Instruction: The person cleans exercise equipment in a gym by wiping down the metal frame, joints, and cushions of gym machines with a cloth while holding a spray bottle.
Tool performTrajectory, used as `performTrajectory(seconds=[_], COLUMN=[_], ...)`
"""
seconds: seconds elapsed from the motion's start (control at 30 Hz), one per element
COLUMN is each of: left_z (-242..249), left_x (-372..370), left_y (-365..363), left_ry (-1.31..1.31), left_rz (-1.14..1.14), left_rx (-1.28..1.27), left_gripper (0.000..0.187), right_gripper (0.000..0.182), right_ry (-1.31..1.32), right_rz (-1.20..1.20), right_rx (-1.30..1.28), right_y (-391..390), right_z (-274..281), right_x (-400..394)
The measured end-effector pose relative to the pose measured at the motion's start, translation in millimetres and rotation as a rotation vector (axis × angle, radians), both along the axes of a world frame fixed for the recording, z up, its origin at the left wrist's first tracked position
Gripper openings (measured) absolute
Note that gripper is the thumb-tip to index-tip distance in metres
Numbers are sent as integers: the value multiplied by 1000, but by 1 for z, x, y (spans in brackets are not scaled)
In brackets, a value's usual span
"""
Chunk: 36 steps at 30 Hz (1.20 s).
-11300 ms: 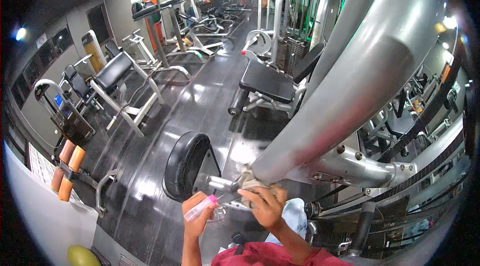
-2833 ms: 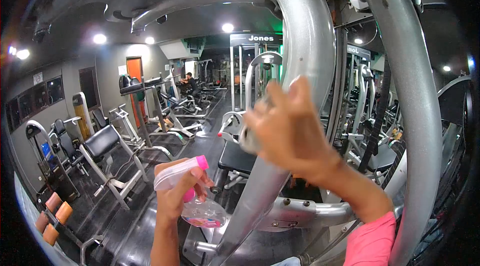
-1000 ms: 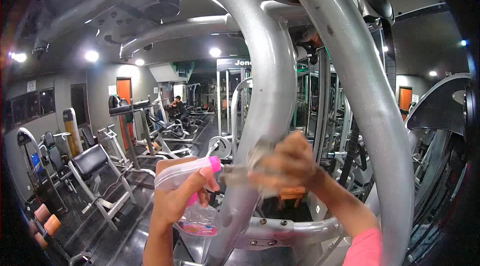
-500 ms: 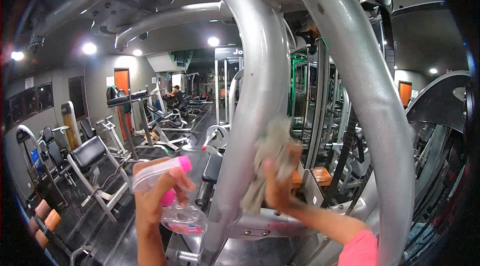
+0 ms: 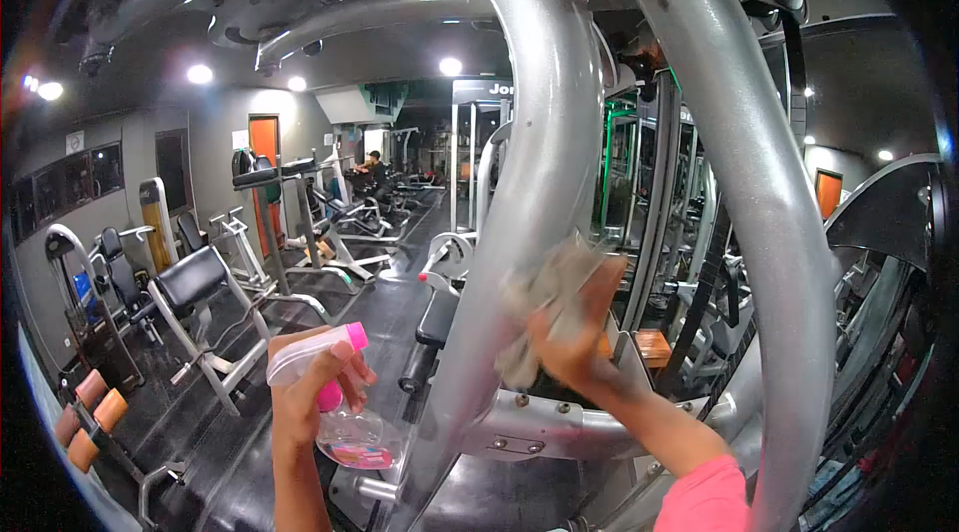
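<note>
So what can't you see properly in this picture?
- Cloth, head view: blurred by motion, so its weave and colour are unclear.
- Right hand: its palm is hidden behind the cloth.
- Spray bottle: the label is too small to read, and the left hand covers its neck.
- Sign: cut off by the silver frame.

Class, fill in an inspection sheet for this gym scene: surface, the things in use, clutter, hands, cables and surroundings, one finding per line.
Surface: curved silver machine frame, painted metal, bolted to a crossbar at its base.
Things in use: grey cloth pressed on the frame; clear spray bottle with pink nozzle, little liquid inside.
Clutter: nothing seen.
Hands: left hand grips the spray bottle, away from the frame; right hand holds the cloth against the frame.
Cables: nothing clearly seen.
Surroundings: dark glossy floor, black padded bench, orange foam rollers, a person seated at a far machine.
</note>
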State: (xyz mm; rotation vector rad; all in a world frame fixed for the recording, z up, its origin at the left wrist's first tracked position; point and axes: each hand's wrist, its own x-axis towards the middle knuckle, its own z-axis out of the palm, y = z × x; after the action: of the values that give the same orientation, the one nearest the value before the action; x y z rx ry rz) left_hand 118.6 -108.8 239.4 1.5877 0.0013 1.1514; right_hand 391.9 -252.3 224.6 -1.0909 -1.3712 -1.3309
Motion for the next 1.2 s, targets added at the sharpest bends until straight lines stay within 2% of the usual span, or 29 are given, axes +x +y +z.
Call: performTrajectory(seconds=[0.03, 0.1, 0.13, 0.2, 0.27, 0.33, 0.37, 0.43, 0.5, 0.57, 0.6, 0.67, 0.77, 0.83, 0.9, 0.97, 1.03, 1.1, 1.2], left_z=[-4, -9, -9, -10, -14, -18, -19, -22, -25, -31, -35, -38, -37, -37, -42, -46, -49, -54, -55], left_x=[0, -2, -4, -6, -8, -9, -9, -9, -10, -13, -14, -19, -25, -28, -28, -29, -29, -30, -32], left_y=[0, 5, 6, 6, 4, 3, 1, -3, -3, -2, 1, 1, -3, -5, -5, -6, -8, -7, -10], left_ry=[0, 5, 23, 49, 69, 93, 115, 120, 148, 155, 140, 131, 215, 229, 231, 233, 274, 281, 288], left_rz=[10, 3, -8, -19, -15, -20, -25, -43, -49, -36, -58, -73, -43, -28, -34, -42, -39, -39, -42], left_rx=[-2, -8, 6, 24, 9, 7, 4, -14, 12, -11, -9, -14, -14, 2, 2, -3, 9, 5, -6], left_gripper=[41, 40, 39, 38, 38, 38, 38, 36, 33, 33, 33, 33, 30, 29, 29, 29, 27, 27, 28], right_gripper=[39, 35, 35, 28, 25, 23, 23, 23, 20, 18, 18, 20, 22, 16, 13, 14, 14, 13, 12], right_ry=[-50, -548, -548, -848, -829, -549, -547, -371, -449, -679, -678, -819, -952, -946, -722, -689, -650, -759, -880], right_rz=[168, -148, -146, -149, -307, -274, -270, -196, -174, -299, -288, -105, -9, -87, -294, -244, -201, -108, -28], right_rx=[-252, -525, -527, -513, -399, -222, -226, -131, -123, -248, -251, -568, -623, -540, -395, -388, -387, -575, -709], right_y=[-6, -21, -23, -21, -29, -33, -32, -28, -20, -11, -8, -4, -3, -19, -33, -28, -22, -10, 3], right_z=[-21, -38, -34, -15, 19, 45, 53, 59, 39, 12, -4, -26, -12, 17, 37, 32, 15, -22, -59], right_x=[8, -18, -23, -31, -34, -35, -34, -34, -37, -52, -56, -63, -54, -49, -49, -49, -51, -56, -70])
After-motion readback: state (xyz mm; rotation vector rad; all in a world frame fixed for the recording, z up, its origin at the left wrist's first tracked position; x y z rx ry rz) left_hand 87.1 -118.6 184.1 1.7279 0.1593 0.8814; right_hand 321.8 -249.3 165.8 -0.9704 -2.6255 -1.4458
